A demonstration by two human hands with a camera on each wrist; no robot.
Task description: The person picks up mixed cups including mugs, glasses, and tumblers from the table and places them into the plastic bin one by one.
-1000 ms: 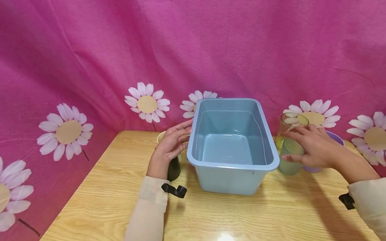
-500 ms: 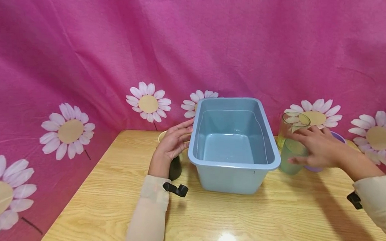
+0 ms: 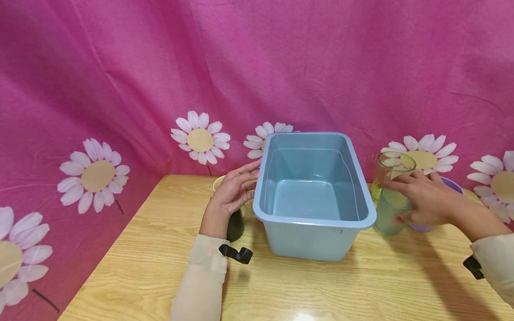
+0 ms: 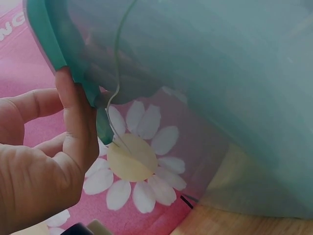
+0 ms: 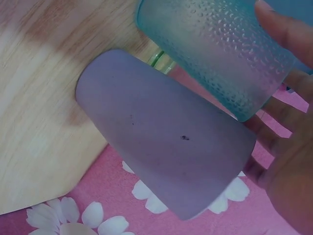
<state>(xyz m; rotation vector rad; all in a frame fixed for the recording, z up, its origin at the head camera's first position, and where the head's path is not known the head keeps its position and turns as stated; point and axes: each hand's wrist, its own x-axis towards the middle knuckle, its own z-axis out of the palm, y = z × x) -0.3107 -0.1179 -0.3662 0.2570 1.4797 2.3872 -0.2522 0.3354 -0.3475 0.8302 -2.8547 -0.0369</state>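
Note:
My left hand (image 3: 233, 192) rests against the left side of a blue-grey plastic tub (image 3: 316, 238), its fingertips at the rim in the left wrist view. The fingers are fairly straight. To the right of the tub, my right hand (image 3: 426, 199) straddles the top of a textured green tumbler (image 5: 210, 44), thumb on the near side and fingers reaching over the far side. In the right wrist view, the thumb (image 5: 288, 34) overlaps the tumbler, spread apart from the fingers. A purple cup (image 5: 161, 132) stands just beside it, partly hidden by this hand in the head view.
A tall clear glass (image 3: 395, 162) with a yellowish base stands behind the green tumbler. Left of the tub, a black cup (image 3: 235, 226) and a cream-rimmed cup (image 3: 217, 182) are partly covered by my left hand. A pink flowered cloth (image 3: 279, 60) hangs behind the wooden table (image 3: 137, 273).
My right hand has shifted slightly around the green tumbler, its thumb moving and blurred. My left hand stays at the tub's rim. The whole head view has drifted a little.

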